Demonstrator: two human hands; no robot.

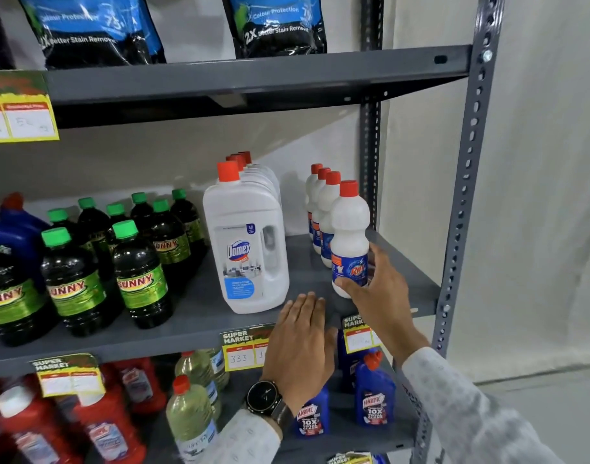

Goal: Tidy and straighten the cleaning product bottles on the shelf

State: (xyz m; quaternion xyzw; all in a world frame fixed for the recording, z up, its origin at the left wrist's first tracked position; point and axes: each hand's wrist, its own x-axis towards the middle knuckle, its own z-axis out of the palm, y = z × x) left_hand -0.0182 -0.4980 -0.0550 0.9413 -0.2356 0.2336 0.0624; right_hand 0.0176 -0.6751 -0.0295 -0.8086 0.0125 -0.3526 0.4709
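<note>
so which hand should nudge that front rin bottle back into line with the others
Right. The right hand already wraps the front Rin bottle, thumb on its label and fingers behind it. The left hand lies flat and empty at the shelf edge, nearer the Domex bottle.

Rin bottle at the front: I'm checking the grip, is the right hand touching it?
Touching. The head view shows the right hand wrapped around the front Rin bottle, thumb on its label.

Right hand gripping front Rin bottle, left hand flat at shelf edge
</note>
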